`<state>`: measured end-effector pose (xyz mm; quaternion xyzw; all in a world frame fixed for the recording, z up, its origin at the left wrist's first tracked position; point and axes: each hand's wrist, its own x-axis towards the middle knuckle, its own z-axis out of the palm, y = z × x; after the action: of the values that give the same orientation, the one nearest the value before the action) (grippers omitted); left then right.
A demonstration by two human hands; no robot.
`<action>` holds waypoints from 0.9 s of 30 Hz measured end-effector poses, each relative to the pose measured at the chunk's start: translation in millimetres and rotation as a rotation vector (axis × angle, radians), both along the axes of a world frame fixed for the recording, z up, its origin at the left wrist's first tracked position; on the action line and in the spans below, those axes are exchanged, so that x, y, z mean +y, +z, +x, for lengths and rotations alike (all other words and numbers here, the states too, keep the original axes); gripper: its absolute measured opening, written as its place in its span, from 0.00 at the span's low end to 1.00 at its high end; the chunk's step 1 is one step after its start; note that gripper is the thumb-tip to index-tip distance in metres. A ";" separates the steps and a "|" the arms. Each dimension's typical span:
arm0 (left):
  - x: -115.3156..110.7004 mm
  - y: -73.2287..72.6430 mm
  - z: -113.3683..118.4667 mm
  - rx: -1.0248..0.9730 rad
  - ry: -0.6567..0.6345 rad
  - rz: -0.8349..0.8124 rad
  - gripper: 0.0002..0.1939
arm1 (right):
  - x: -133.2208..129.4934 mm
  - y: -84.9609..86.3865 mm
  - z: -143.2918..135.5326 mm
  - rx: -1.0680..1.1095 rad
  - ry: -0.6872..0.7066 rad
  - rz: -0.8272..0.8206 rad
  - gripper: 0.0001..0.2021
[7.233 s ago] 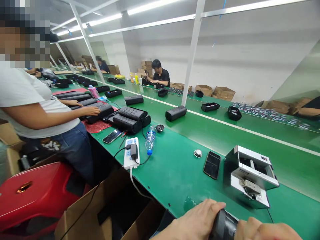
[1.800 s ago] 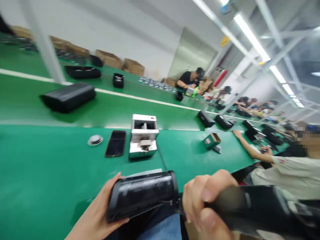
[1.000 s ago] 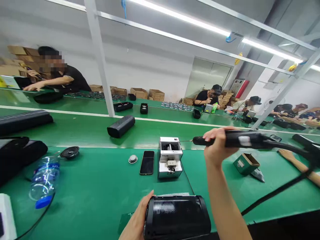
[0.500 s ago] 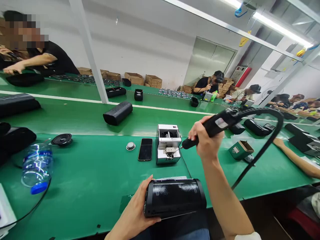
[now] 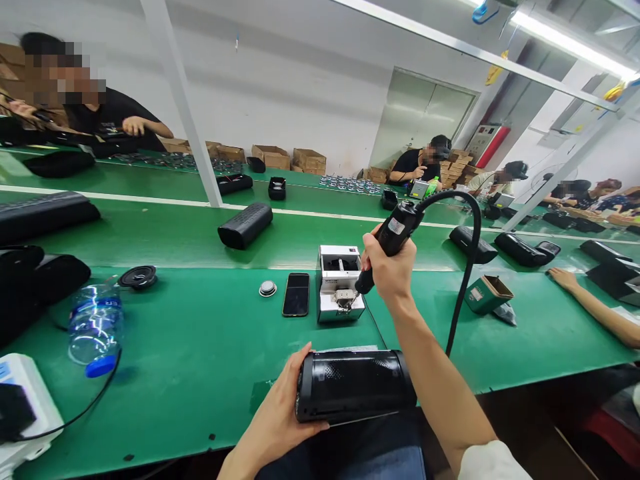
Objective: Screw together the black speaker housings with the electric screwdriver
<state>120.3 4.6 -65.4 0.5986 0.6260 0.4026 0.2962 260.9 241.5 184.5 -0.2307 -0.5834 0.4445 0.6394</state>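
My left hand (image 5: 283, 403) grips the left end of a black speaker housing (image 5: 355, 383) with perforated patches, held at the table's front edge. In my right hand (image 5: 393, 267) is a black electric screwdriver (image 5: 395, 230), its thick cable curving up and down to the right. The driver's tip points down at the front of a small white screw feeder (image 5: 341, 283); I cannot make out whether it touches a screw. Left of the feeder lie a dark smartphone (image 5: 297, 295) and a small round silver part (image 5: 268, 288).
A water bottle (image 5: 96, 327) lies on the left by a round speaker driver (image 5: 137, 277). On the right stands a green box (image 5: 489, 295), and a co-worker's arm (image 5: 590, 303) rests beyond it. Another black housing (image 5: 245, 225) sits on the conveyor belt (image 5: 165, 233).
The screwdriver has swung more upright, with its tip still at the feeder's front. My left hand keeps its hold on the housing. The view has shifted slightly; a co-worker at the far left has moved an arm.
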 end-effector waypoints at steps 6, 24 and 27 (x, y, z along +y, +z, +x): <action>1.4 4.4 0.0 0.023 -0.007 0.048 0.73 | -26.0 13.4 30.4 0.015 0.047 0.004 0.13; 5.3 14.1 -0.2 0.035 -0.041 0.086 0.64 | -149.6 26.4 133.8 -0.098 0.268 0.074 0.04; 0.1 10.9 -3.5 0.046 -0.028 0.073 0.64 | -148.2 12.9 131.1 -0.093 0.286 0.073 0.04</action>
<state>116.8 4.8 -54.5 0.6267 0.6091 0.4073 0.2653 392.0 93.2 197.4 -0.1421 -0.6552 0.4984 0.5496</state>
